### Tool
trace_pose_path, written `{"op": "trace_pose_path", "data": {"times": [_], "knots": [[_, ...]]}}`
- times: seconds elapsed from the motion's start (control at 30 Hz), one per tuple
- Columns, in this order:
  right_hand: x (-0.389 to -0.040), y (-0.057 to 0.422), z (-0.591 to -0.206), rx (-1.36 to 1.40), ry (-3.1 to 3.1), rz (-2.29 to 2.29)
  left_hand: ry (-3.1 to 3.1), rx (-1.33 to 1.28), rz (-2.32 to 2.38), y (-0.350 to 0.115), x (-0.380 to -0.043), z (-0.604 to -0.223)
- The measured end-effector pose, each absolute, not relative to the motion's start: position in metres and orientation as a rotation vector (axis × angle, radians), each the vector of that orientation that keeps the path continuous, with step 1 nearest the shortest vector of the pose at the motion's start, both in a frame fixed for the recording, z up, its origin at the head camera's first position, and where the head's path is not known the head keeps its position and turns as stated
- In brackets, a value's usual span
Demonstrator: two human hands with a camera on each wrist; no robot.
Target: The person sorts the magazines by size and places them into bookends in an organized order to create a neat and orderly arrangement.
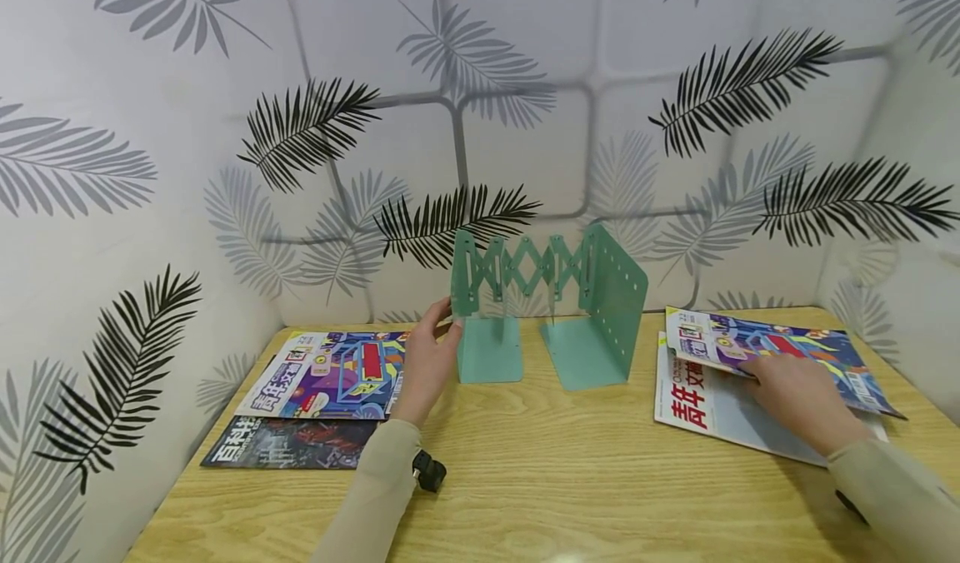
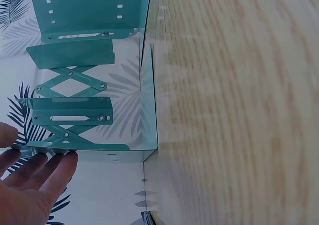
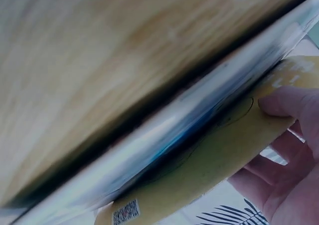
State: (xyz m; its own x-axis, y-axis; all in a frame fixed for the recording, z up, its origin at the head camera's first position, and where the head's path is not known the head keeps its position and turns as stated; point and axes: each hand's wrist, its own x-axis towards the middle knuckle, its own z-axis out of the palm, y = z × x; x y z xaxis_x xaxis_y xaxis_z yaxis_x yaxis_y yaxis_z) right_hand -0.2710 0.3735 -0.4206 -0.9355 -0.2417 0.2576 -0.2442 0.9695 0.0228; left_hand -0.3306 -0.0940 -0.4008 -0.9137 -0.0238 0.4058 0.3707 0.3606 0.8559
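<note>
A green expandable bookend (image 1: 525, 271) stands at the back of the table, with a scissor lattice joining its two end plates. My left hand (image 1: 429, 361) holds its left end plate (image 2: 84, 146); fingers (image 2: 59, 172) lie along the outer face and the thumb is at the near edge. On the right, my right hand (image 1: 797, 396) grips the near edge of a colourful magazine (image 1: 780, 346), raising it off a white magazine (image 1: 686, 401) with red lettering. The right wrist view shows the thumb on its yellowish underside (image 3: 199, 170), with the other fingers partly hidden.
At the left, another colourful magazine (image 1: 322, 376) lies over a dark magazine (image 1: 292, 445). The wooden table (image 1: 555, 480) meets a wall (image 1: 525, 146) with leaf patterns behind it. A small black device (image 1: 429, 471) is worn on the left wrist.
</note>
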Motion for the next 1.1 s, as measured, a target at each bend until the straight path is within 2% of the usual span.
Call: {"op": "trace_pose_path", "data": {"times": [1.1], "knots": [[-0.2610,0.3671,-0.4115,0.245,-2.772,0.175,-2.291,-0.317,-1.566,-0.0937,-0.3307,-0.4031]]}}
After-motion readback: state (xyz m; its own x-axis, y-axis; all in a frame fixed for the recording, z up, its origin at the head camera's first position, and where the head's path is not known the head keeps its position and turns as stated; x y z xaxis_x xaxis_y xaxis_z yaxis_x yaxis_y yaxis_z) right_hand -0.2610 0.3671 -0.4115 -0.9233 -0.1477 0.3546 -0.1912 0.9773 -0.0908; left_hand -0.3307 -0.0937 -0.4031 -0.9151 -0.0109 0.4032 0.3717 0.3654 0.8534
